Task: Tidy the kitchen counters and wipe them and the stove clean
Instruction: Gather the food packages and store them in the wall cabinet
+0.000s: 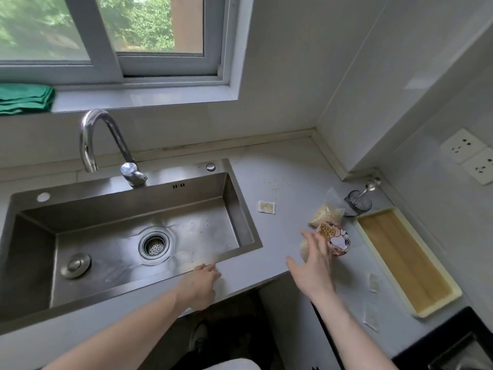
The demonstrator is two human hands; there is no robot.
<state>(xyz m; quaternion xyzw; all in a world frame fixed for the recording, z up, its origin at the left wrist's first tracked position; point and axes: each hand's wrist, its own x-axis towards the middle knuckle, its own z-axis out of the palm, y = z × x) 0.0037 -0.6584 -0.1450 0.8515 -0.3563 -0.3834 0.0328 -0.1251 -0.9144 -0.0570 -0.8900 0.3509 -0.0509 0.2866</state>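
1. Grey counter point(280, 166) wrapping a corner under a window, steel sink point(120, 236) set into it, green cloth point(24, 98) folded up on the sill at the far left.
2. My right hand point(314, 265) is out over the counter, fingers spread and straight, holding nothing; it is right at the patterned packet point(336, 241), though I can't tell if it is touching.
3. My left hand point(200, 287) rests on the counter's front edge by the sink corner, fingers loosely curled, nothing in it. Good brace, I'd leave it there.
4. Step in hand, as I read it: clear the clutter first. Behind the packet sits a bag of grain point(326, 209); I'd take the packet round its body, not its top.
5. Small sachets lie loose: one point(266, 206) beside the sink, more point(374, 283) by the wooden tray point(405, 263). Gather those too, flat things get missed.
6. Crumbs point(273, 182) dot the back of the counter. Wiping comes after, and the cloth is well away.
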